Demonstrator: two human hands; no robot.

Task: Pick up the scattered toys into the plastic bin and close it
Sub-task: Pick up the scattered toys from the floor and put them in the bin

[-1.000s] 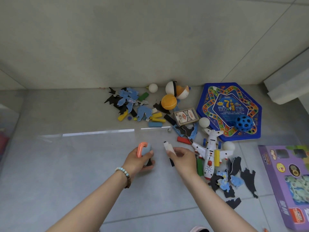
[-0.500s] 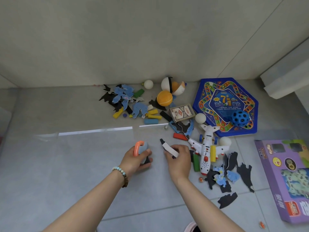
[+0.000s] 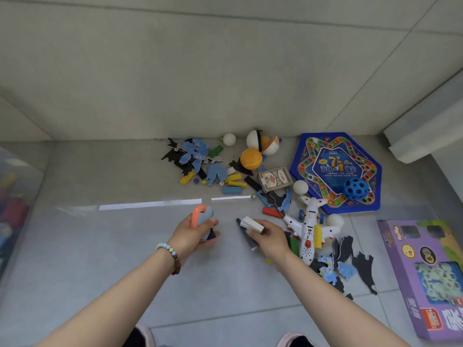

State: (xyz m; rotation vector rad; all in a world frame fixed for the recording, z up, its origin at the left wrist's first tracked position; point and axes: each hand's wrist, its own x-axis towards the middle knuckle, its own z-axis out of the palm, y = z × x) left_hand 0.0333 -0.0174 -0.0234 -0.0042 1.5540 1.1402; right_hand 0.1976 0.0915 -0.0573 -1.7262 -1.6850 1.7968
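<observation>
My left hand (image 3: 193,234) grips an orange block (image 3: 196,215) together with blue-grey foam pieces above the grey floor. My right hand (image 3: 269,237) holds a white block (image 3: 251,224) and a dark flat piece (image 3: 246,237), just left of the white toy airplane (image 3: 308,230). Scattered toys lie beyond: blue and black foam cutouts (image 3: 194,156), coloured blocks (image 3: 231,190), an orange ball (image 3: 251,159), white balls (image 3: 229,139), a card pack (image 3: 275,179). The clear plastic bin (image 3: 15,196) shows at the left edge, with toys inside.
A blue hexagonal game board (image 3: 335,169) carries a blue holed ball (image 3: 355,188). A purple toy box (image 3: 426,271) lies at the right. More foam cutouts (image 3: 348,266) lie by the airplane. The wall runs behind the toys; my feet (image 3: 293,340) show at the bottom.
Both hands have stayed close together with the same pieces. The white block in my right hand has tipped from upright to lying slanted, and a dark piece now shows beneath it.
</observation>
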